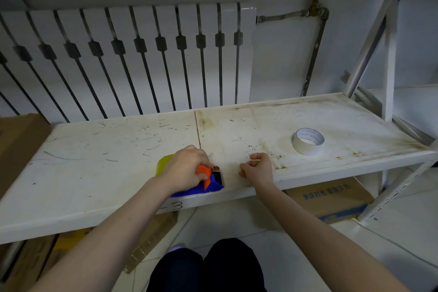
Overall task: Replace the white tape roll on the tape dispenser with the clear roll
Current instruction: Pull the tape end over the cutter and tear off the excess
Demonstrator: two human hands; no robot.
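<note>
White and scuffed, the shelf carries everything here; near its front edge, about midway along, the left hand presses down on the dispenser, a blue and orange tool whose blue body juts just over that edge; the left grip is clamped on the dispenser, thumb against the orange part; a yellowish clear roll shows just behind the hand, mostly hidden by it. The right hand rests close beside the dispenser on the front edge, fingers curled together in a loose fist, pinching nothing that can be made out. The white roll lies flat toward the shelf's right end, well apart from both hands.
</note>
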